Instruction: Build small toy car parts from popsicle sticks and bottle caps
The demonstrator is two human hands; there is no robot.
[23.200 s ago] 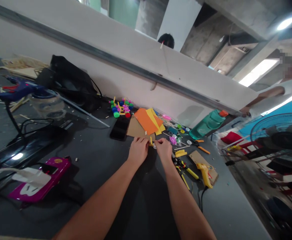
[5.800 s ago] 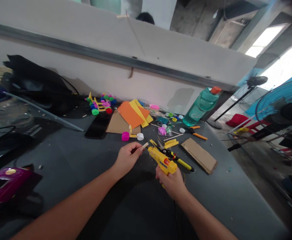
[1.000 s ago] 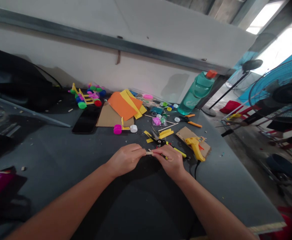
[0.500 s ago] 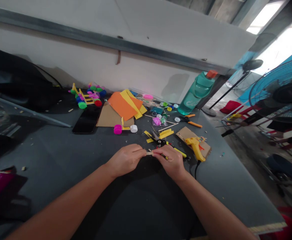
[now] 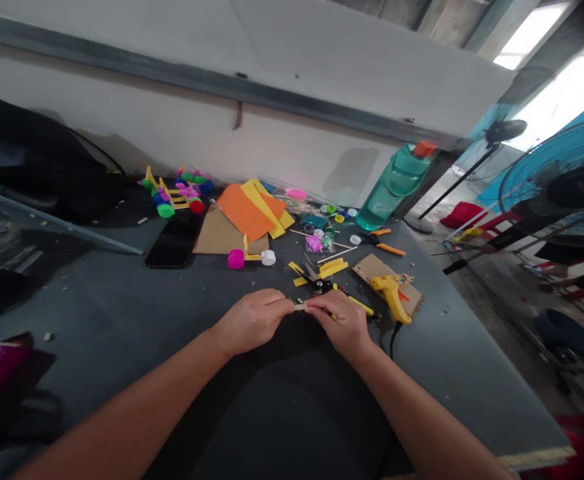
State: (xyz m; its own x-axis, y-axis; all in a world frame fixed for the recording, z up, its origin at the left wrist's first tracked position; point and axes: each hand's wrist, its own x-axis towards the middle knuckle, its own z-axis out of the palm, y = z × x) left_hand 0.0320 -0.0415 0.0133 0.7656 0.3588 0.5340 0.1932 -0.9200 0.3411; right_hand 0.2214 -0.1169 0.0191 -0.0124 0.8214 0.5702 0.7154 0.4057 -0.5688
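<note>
Worktop (image 5: 122, 313): dark grey, matt, dotted with small chips. It runs back to a white partition wall (image 5: 272, 87) at 12 o'clock, which has a grey rail across it.

Left hand (image 5: 252, 323) and right hand (image 5: 339, 327): at the middle of the worktop, fingertips meeting. Each pinches one end of a small pale stick (image 5: 299, 307), held level just above the surface.

Clock directions below are taken from the hands.
- 1 o'clock, close: cutters (image 5: 322, 285), then yellow strips (image 5: 333, 268).
- 2 o'clock: yellow glue gun (image 5: 392, 293) lying on a cardboard piece (image 5: 369, 267).
- 1 o'clock, far: teal bottle (image 5: 392, 190), upright against the wall.
- 12 o'clock: pink and white caps on a yellow frame (image 5: 249, 257). Orange and yellow sheets (image 5: 245, 210) lie behind them.
- 11 o'clock: black phone (image 5: 172, 243), lying flat.
- 10 o'clock: black bag (image 5: 32, 167).

Edges: the right edge (image 5: 537, 455) shows bare board at 4 o'clock. Floor, a blue fan (image 5: 557, 187) and red stools lie beyond it.

Open room: bare worktop from 5 to 9 o'clock, under and beside both forearms.
</note>
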